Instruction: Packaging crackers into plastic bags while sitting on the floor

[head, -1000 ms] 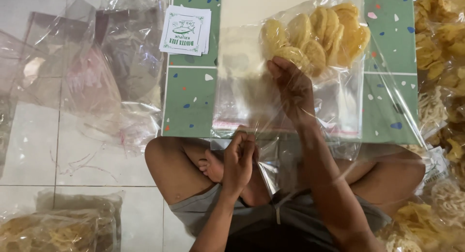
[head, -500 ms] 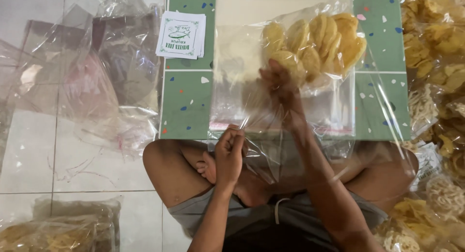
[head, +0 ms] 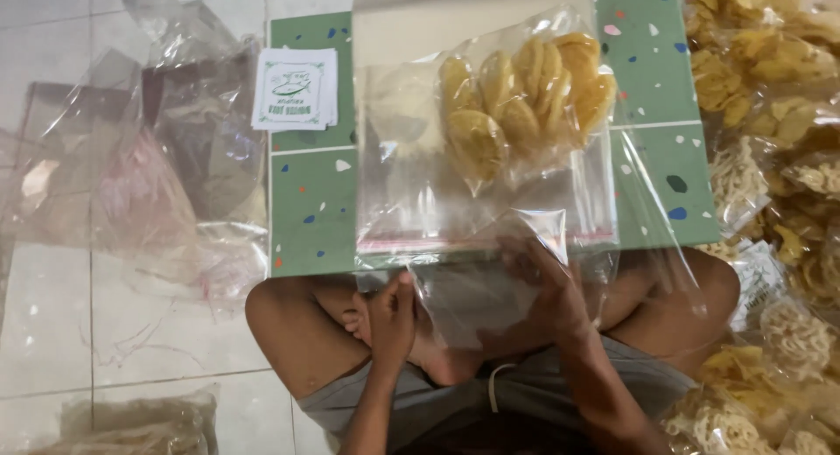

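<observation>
A clear plastic bag (head: 420, 192) lies on a green speckled board (head: 311, 210) in front of my crossed legs. Several round yellow crackers (head: 516, 96) are bunched at its far end. My left hand (head: 394, 313) pinches the bag's open edge near my knee. At the bag's mouth is my right hand (head: 547, 284), seen through the plastic with its fingers by a folded flap. Whether it grips the film I cannot make out.
A small stack of white printed labels (head: 295, 89) lies at the board's left corner. Crumpled empty plastic bags (head: 175, 157) cover the tiled floor on the left. Bags of yellow crackers (head: 770, 70) are piled along the right, and another filled bag (head: 131, 424) lies bottom left.
My right hand has drawn back from the crackers deep in the bag to its mouth. The left hand stayed at the bag's edge. My view shifted right.
</observation>
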